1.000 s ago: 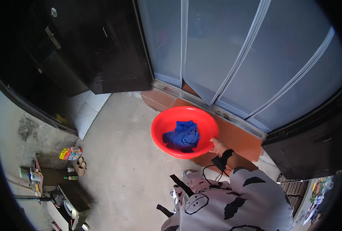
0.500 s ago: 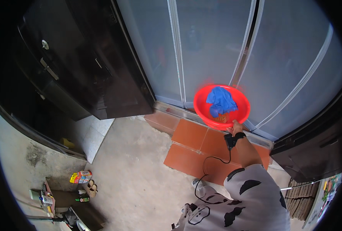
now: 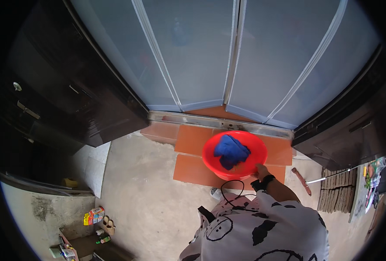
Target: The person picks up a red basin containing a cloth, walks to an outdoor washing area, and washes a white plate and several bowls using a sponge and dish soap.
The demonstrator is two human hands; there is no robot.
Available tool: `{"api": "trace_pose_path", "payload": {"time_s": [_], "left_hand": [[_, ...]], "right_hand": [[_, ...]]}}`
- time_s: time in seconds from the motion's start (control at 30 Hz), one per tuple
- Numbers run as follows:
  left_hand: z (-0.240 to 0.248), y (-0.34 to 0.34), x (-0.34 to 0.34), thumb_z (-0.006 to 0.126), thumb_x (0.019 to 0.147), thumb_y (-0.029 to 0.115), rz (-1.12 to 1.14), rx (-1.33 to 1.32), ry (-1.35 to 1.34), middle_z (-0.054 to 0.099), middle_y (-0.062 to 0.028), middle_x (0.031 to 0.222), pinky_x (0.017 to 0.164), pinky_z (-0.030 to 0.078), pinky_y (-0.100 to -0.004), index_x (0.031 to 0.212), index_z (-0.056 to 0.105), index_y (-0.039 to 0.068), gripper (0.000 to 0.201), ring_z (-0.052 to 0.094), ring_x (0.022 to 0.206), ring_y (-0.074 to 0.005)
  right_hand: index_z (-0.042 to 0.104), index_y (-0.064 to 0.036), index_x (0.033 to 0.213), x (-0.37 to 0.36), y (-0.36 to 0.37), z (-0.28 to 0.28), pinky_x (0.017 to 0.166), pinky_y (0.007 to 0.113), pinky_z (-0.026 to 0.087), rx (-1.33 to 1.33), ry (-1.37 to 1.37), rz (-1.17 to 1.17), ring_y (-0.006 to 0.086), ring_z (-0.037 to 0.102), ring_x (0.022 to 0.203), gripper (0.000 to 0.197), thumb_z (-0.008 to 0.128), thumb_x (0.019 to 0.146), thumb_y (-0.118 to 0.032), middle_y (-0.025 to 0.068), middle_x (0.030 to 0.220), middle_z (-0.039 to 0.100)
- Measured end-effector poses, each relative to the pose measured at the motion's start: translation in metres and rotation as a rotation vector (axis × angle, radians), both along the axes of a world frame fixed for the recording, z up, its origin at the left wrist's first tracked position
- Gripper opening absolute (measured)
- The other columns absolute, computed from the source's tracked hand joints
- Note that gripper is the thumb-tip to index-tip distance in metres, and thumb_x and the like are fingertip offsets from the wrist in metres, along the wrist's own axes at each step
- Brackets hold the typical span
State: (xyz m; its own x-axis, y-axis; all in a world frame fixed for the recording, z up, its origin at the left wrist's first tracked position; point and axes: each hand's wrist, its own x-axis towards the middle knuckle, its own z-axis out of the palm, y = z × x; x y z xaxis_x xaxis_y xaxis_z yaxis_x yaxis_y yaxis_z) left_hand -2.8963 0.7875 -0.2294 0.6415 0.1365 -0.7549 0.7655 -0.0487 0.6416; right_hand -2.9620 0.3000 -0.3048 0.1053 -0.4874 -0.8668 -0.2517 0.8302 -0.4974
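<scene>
A blue cloth (image 3: 232,150) is lying bunched inside a red basin (image 3: 258,148), both sitting leftward of and beyond the right grip (image 3: 262,173), the only one showing. The round basin is presenting no clear long axis. The grip is grasping its near right rim, the finger gap being too small to judge.

No readable text or labels
</scene>
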Motion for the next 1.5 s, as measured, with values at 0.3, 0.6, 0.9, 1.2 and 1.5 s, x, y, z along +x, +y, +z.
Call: {"api": "trace_pose_path", "payload": {"time_s": [0.3, 0.6, 0.9, 1.2, 1.5], "left_hand": [[-0.017, 0.055, -0.028, 0.052, 0.088, 0.018, 0.096, 0.022, 0.052, 0.059, -0.0077, 0.105, 0.071, 0.045, -0.0363, 0.111, 0.052, 0.006, 0.026, 0.059, 0.092, -0.0211], [-0.007, 0.116, -0.132, 0.055, 0.086, 0.026, 0.158, 0.304, 0.021, 0.059, -0.0064, 0.107, 0.074, 0.045, -0.0349, 0.118, 0.051, 0.009, 0.037, 0.058, 0.096, -0.0193], [-0.016, 0.096, -0.35, 0.054, 0.086, 0.019, 0.702, 0.378, 0.23, 0.061, -0.0152, 0.106, 0.084, 0.046, -0.0321, 0.116, 0.052, -0.001, 0.036, 0.059, 0.097, -0.0215], [-0.013, 0.159, -0.367, 0.053, 0.086, 0.021, 0.773, 0.483, 0.251, 0.059, -0.0165, 0.11, 0.088, 0.043, -0.0336, 0.116, 0.052, 0.002, 0.036, 0.057, 0.103, -0.0263], [0.006, 0.303, -0.286, 0.053, 0.085, 0.021, 0.717, 0.551, 0.236, 0.059, -0.0131, 0.112, 0.087, 0.045, -0.0331, 0.115, 0.054, 0.006, 0.033, 0.057, 0.102, -0.0253]], "right_hand": [[0.05, -0.0063, 0.107, -0.073, -0.031, -0.027, 0.042, 0.036, 0.051, -0.001, 0.013, 0.026, 0.0237, 0.055, 0.048, 0.037, 0.057, 0.078, -0.028, 0.0104, 0.084, 0.059], [0.052, -0.013, 0.1, -0.006, -0.041, -0.047, 0.047, 0.035, 0.05, 0.064, -0.086, 0.511, 0.0197, 0.06, 0.06, 0.028, 0.054, 0.076, -0.027, 0.0045, 0.081, 0.062], [0.052, -0.015, 0.101, 0.183, 0.114, -0.031, 0.053, 0.035, 0.05, 0.066, 0.0, 1.137, 0.0208, 0.06, 0.066, 0.029, 0.055, 0.076, -0.03, 0.0051, 0.084, 0.061], [0.054, -0.0145, 0.096, 0.276, 0.402, 0.001, 0.06, 0.037, 0.052, -0.04, 0.032, 1.624, 0.0206, 0.061, 0.065, 0.023, 0.056, 0.078, -0.03, 0.0046, 0.08, 0.063], [0.053, -0.0104, 0.1, 0.312, 0.695, 0.0, 0.065, 0.038, 0.053, 0.079, 0.03, 1.892, 0.0198, 0.063, 0.069, 0.024, 0.051, 0.082, -0.027, 0.0069, 0.085, 0.064]]}}
